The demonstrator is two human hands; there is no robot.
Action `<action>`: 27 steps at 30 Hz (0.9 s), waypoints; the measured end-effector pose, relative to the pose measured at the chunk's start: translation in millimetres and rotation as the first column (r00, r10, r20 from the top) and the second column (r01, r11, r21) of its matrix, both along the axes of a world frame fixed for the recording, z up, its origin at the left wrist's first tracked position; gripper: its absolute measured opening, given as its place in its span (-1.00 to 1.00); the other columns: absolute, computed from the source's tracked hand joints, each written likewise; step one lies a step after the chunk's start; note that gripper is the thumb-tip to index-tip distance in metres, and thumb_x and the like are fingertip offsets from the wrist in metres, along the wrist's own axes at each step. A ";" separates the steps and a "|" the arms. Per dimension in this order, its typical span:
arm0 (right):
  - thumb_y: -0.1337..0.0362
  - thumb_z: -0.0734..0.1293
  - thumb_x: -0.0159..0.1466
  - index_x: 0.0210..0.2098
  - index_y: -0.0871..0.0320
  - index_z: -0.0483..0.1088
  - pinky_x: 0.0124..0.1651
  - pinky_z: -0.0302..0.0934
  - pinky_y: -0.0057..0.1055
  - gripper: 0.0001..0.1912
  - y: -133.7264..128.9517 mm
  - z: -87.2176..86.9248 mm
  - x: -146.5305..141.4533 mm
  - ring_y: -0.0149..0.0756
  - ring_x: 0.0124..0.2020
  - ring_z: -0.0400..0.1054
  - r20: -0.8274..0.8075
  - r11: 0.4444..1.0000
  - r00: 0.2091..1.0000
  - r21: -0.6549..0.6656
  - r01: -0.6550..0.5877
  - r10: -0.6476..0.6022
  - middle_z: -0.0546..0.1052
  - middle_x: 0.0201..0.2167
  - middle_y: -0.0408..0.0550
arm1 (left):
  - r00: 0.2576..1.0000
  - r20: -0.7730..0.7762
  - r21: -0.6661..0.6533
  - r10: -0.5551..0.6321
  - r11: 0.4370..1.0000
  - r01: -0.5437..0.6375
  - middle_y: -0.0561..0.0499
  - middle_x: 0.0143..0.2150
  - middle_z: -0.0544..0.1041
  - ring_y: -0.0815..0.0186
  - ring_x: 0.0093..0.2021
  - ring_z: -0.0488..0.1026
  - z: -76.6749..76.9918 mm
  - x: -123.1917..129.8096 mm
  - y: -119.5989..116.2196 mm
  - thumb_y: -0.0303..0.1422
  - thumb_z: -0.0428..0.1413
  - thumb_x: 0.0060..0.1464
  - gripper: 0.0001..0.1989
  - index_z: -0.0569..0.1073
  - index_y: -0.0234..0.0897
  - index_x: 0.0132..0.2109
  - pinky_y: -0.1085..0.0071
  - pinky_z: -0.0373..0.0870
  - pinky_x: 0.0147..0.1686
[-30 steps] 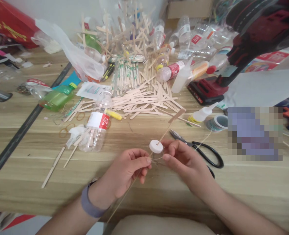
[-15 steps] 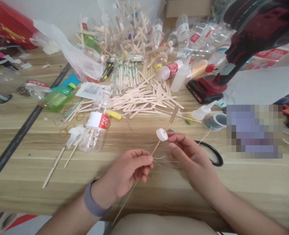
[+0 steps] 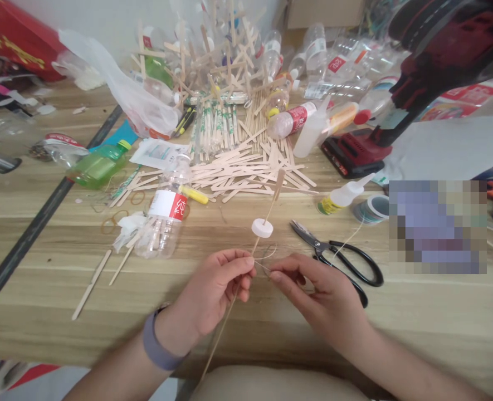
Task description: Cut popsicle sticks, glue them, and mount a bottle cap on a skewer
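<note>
Between its thumb and fingers my left hand (image 3: 225, 287) pinches a thin wooden skewer (image 3: 234, 301), held slanting up and away from me. A white bottle cap (image 3: 262, 228) is threaded on the skewer above that grip, and a flat wooden piece (image 3: 278, 182) sits at its upper end. Thin string (image 3: 267, 255) loops out from the skewer at my left fingertips. My right hand (image 3: 313, 287) is closed in a pinch on the loose end of this string, just right of the skewer. Black-handled scissors (image 3: 322, 245) lie on the table, partly hidden behind my right hand.
Ahead lies a pile of wooden sticks (image 3: 238, 170). A clear plastic bottle (image 3: 162, 225) stands left, near a green bottle (image 3: 99, 164). To the right are a glue bottle (image 3: 344, 196), a string spool (image 3: 372, 209) and a red-black power tool (image 3: 363, 147).
My right hand has moved down from beside the bottle cap to the string and closed on it. The skewer and cap have shifted slightly left, and the scissors show more.
</note>
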State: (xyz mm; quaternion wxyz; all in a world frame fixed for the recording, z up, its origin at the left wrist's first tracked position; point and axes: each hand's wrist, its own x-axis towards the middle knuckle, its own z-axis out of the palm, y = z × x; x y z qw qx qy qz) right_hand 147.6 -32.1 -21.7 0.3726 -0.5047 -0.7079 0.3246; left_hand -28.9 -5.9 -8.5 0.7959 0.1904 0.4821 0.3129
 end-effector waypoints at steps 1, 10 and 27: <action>0.36 0.30 0.30 -0.37 0.11 0.46 -0.50 0.23 -0.53 -0.88 -0.3 0.3 0.5 -0.44 -0.56 0.32 0.025 0.997 1.000 0.080 -0.005 0.003 0.45 -0.58 -0.20 | 1.000 -0.001 0.003 0.002 1.000 -0.002 0.11 -0.57 0.41 0.55 -0.61 0.24 -0.6 0.3 -0.2 -0.32 0.37 -0.25 -0.74 0.47 -0.35 -0.47 0.63 0.19 -0.66; 0.47 0.27 0.31 -0.22 0.15 0.34 -0.03 0.39 -0.40 -0.89 -3.0 -5.7 4.5 -0.25 0.01 0.45 0.146 0.900 0.987 0.419 -0.117 0.060 0.53 -0.12 0.13 | 1.000 0.005 0.047 -0.025 0.999 0.025 0.14 -0.61 0.37 0.52 -0.61 0.22 -3.7 3.2 -4.8 -0.31 0.36 -0.19 -0.76 0.47 -0.35 -0.48 0.59 0.20 -0.65; 0.41 0.24 0.33 -0.23 0.09 0.31 -0.02 0.40 -0.43 -0.91 -3.7 -2.1 5.9 -0.27 0.00 0.50 0.093 0.959 0.991 0.260 -0.113 0.091 0.60 -0.07 0.07 | 0.999 0.042 0.040 -0.027 0.999 0.025 0.12 -0.59 0.40 0.53 -0.60 0.24 -3.3 0.5 -5.0 -0.30 0.40 -0.22 -0.72 0.49 -0.37 -0.47 0.60 0.22 -0.64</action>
